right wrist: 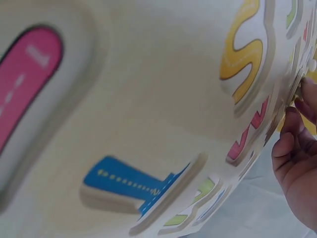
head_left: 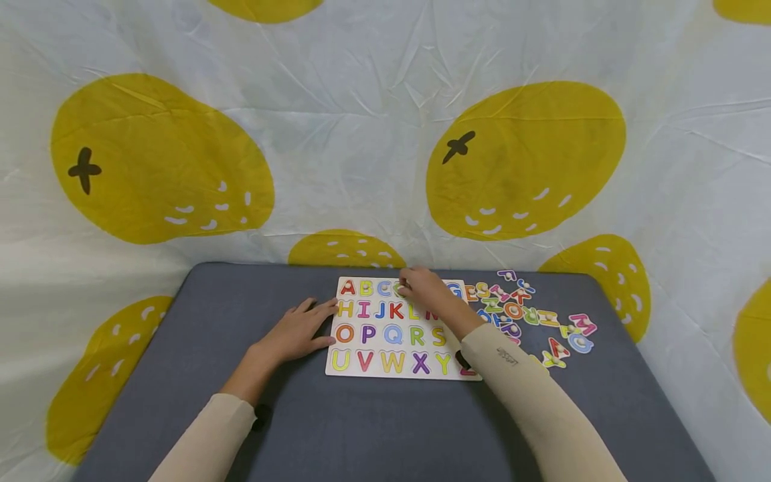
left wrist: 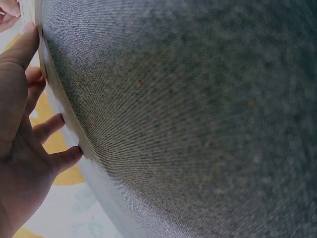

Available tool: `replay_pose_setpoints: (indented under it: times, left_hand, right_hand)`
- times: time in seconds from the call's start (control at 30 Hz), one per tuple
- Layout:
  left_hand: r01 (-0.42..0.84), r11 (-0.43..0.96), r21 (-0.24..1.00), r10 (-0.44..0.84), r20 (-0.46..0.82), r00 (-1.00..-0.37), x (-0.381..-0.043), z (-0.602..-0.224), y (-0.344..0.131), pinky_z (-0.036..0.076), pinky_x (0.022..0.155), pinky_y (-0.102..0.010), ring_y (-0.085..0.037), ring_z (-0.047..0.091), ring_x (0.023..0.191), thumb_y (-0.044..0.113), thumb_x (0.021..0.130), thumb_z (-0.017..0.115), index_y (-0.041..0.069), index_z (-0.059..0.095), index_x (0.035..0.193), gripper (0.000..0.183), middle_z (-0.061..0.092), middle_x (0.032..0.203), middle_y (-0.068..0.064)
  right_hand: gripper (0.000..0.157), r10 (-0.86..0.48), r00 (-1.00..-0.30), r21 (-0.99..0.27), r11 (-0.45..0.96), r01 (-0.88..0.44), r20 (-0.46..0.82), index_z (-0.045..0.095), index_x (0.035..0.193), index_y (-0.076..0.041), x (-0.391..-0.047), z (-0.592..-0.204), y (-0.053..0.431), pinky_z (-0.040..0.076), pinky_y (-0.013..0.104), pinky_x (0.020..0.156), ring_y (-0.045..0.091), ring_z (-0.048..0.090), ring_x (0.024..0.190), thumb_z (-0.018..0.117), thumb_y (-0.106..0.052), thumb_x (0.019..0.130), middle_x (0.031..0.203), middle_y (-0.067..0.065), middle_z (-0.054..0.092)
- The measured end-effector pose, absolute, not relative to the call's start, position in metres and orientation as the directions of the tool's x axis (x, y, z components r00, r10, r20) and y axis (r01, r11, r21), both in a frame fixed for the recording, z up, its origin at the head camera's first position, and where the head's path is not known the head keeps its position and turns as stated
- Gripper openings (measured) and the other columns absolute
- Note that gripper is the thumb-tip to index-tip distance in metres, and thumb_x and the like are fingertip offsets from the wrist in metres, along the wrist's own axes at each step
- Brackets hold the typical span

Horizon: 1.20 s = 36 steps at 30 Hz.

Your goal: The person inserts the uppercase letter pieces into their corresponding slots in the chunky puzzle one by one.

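A white alphabet puzzle board (head_left: pixel 373 369) lies on the dark table, its letter recesses in rows. My right hand (head_left: pixel 429 289) reaches over its top row and pinches a green letter piece (head_left: pixel 397 288) just right of the C. In the right wrist view, thumb and fingertips (right wrist: pixel 292 116) are low at the board's surface; the fingers mostly hide the piece. The A (head_left: pixel 347 287), B (head_left: pixel 365 288) and C in that row carry small knobs. At the board's left edge rests my left hand (head_left: pixel 295 333), fingers extended, fingertips (left wrist: pixel 73 154) touching the rim.
Loose letter pieces are scattered right of the board, some overlapping, among them an orange O (head_left: pixel 513 310), a pink M (head_left: pixel 582 325) and a red A (head_left: pixel 558 348). My right forearm (head_left: pixel 524 381) crosses the board's lower right corner. A patterned cloth (head_left: pixel 349 167) hangs behind the table.
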<state>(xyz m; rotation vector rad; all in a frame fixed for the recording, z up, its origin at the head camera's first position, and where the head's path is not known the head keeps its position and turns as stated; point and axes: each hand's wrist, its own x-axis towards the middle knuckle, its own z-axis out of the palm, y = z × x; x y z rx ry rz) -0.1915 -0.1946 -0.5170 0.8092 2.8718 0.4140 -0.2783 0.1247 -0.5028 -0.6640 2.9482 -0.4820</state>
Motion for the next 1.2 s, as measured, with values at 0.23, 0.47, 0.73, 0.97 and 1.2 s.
replay_pose_setpoints:
  times: [0.23,0.47,0.73,0.97,1.2]
  left_hand:
    - [0.487,0.820,0.301,0.524,-0.054,-0.850,-0.191,-0.517,-0.193,0.031,0.115,-0.072,-0.046,0.031,0.152,0.045,0.097,0.070,0.017,0.043,0.159,0.073,0.034,0.169,-0.001]
    - [0.492,0.815,0.305,0.530,-0.050,-0.847,-0.191,-0.517,-0.194,0.031,0.114,-0.073,-0.048,0.031,0.152,0.046,0.097,0.070,0.016,0.043,0.158,0.073,0.035,0.168,-0.002]
    - [0.487,0.822,0.295,0.525,-0.060,-0.849,-0.193,-0.521,-0.194,0.031,0.115,-0.072,-0.046,0.031,0.152,0.047,0.097,0.070,0.018,0.042,0.159,0.074,0.034,0.169,-0.001]
    - [0.488,0.819,0.301,0.528,-0.062,-0.847,-0.193,-0.519,-0.193,0.031,0.114,-0.072,-0.045,0.031,0.152,0.047,0.097,0.070,0.017,0.042,0.159,0.075,0.033,0.169,0.000]
    - [0.483,0.824,0.298,0.522,-0.066,-0.850,-0.192,-0.517,-0.195,0.031,0.115,-0.072,-0.045,0.031,0.152,0.046,0.096,0.071,0.017,0.042,0.159,0.075,0.033,0.169,-0.001]
  right_hand:
    - [0.021,-0.380,-0.925,-0.319,0.879,-0.353,-0.025,0.061,0.088,-0.011,-0.281,-0.505,0.120,0.045,0.033,0.071,0.020,0.052,0.076,0.068,-0.026,0.101,0.085,0.005,0.057]
    - [0.025,-0.330,-0.944,-0.315,0.898,-0.306,-0.023,0.062,0.087,-0.007,-0.280,-0.505,0.116,0.046,0.034,0.070,0.021,0.052,0.075,0.071,-0.026,0.100,0.083,0.006,0.055]
    - [0.023,-0.326,-0.945,-0.374,0.880,-0.294,-0.025,0.063,0.091,-0.005,-0.278,-0.505,0.119,0.045,0.032,0.071,0.021,0.053,0.078,0.074,-0.024,0.098,0.086,0.008,0.057]
    - [0.017,-0.336,-0.941,-0.455,0.844,-0.283,-0.038,0.067,0.101,-0.007,-0.269,-0.491,0.136,0.049,0.034,0.069,0.020,0.056,0.075,0.070,-0.024,0.100,0.087,0.006,0.063]
    - [0.016,-0.357,-0.934,-0.476,0.820,-0.318,0.010,0.069,0.109,-0.004,-0.262,-0.477,0.166,0.053,0.037,0.077,0.020,0.059,0.082,0.069,-0.017,0.100,0.093,0.007,0.067]
